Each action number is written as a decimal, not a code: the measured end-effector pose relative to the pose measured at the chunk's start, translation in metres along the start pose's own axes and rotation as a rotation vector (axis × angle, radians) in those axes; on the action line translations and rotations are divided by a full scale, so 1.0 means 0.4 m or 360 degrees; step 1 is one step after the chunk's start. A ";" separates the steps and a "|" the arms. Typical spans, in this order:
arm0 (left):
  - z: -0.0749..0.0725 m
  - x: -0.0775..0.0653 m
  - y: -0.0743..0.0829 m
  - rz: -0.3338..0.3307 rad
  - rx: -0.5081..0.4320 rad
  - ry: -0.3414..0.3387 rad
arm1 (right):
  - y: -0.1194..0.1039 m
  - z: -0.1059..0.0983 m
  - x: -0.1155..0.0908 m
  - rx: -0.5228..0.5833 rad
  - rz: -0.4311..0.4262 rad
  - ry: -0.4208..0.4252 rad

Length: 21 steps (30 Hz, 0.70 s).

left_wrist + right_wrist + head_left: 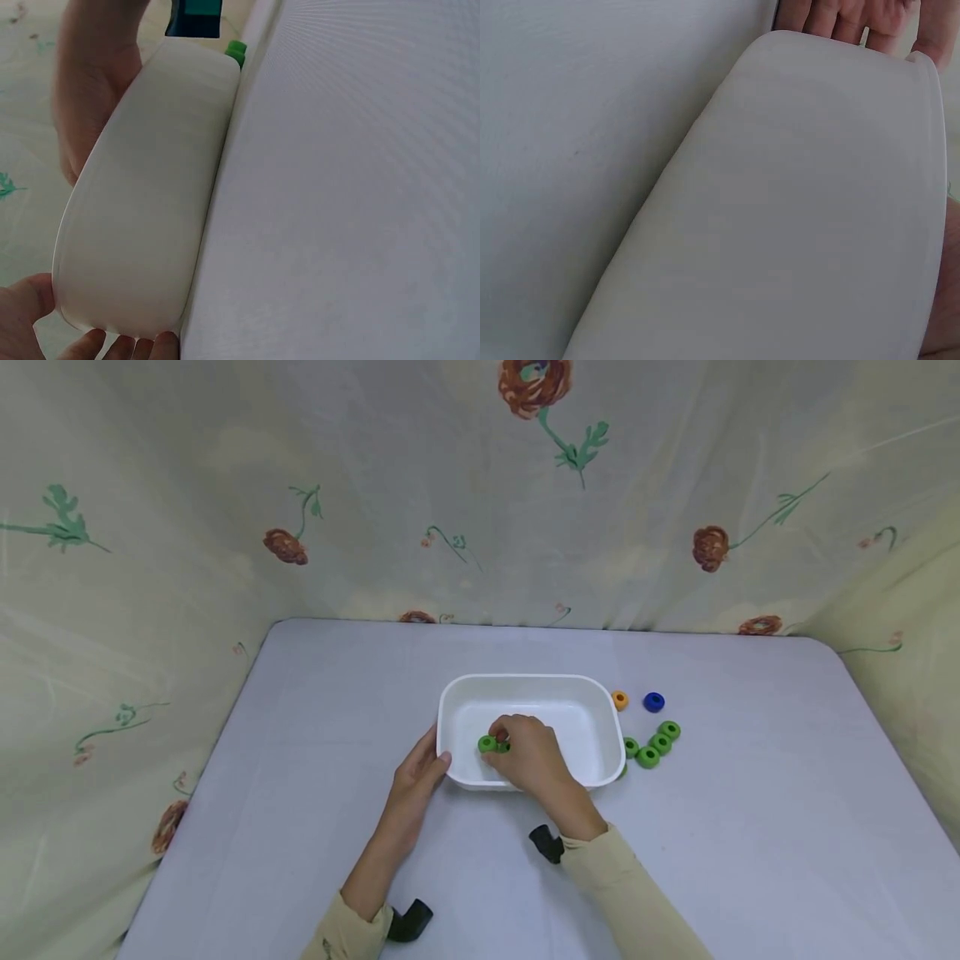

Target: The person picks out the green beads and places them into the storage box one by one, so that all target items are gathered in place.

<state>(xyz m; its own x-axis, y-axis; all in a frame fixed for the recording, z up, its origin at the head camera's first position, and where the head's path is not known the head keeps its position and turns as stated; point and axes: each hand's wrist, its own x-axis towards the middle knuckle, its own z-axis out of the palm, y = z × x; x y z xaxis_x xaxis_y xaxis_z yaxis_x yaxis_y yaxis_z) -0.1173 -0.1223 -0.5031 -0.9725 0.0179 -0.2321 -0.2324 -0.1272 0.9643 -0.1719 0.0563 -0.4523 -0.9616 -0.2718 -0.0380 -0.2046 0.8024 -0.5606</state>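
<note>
A white plastic tub (570, 727) stands on the table, and my left hand (416, 777) holds its left end. The thumb lies at the rim of the near left corner, and the fingers are against the outer end wall, as the left wrist view also shows of the tub (142, 195). Inside the tub, my right hand (528, 752) pinches a small green ring (505, 747), partly covered by the fingers. Another green ring (487, 743) is just left of the fingertips; whether it is held too, I cannot tell. The tub's wall (802, 195) hides the right fingers in the right wrist view.
Right of the tub lie several green rings (648, 757), a blue ring (654, 702) and an orange ring (619, 700) close to the tub's wall. A pale cloth covers the table (750, 793). Flowered fabric (480, 485) hangs behind it and at both sides.
</note>
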 end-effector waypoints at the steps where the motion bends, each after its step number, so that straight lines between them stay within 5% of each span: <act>1: 0.000 0.001 0.000 0.0000 -0.0001 0.0001 | 0.000 0.001 0.001 -0.0003 0.0005 0.0002; 21: 0.001 -0.004 0.001 0.0044 -0.0001 -0.0038 | 0.005 0.009 0.014 -0.0071 0.0045 -0.0018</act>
<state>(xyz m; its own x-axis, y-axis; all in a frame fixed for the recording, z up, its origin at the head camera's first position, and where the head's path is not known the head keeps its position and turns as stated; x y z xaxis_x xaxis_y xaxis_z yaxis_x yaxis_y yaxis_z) -0.1159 -0.1219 -0.5023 -0.9786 0.0379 -0.2024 -0.2056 -0.1283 0.9702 -0.1769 0.0546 -0.4564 -0.9650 -0.2545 -0.0630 -0.1856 0.8327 -0.5217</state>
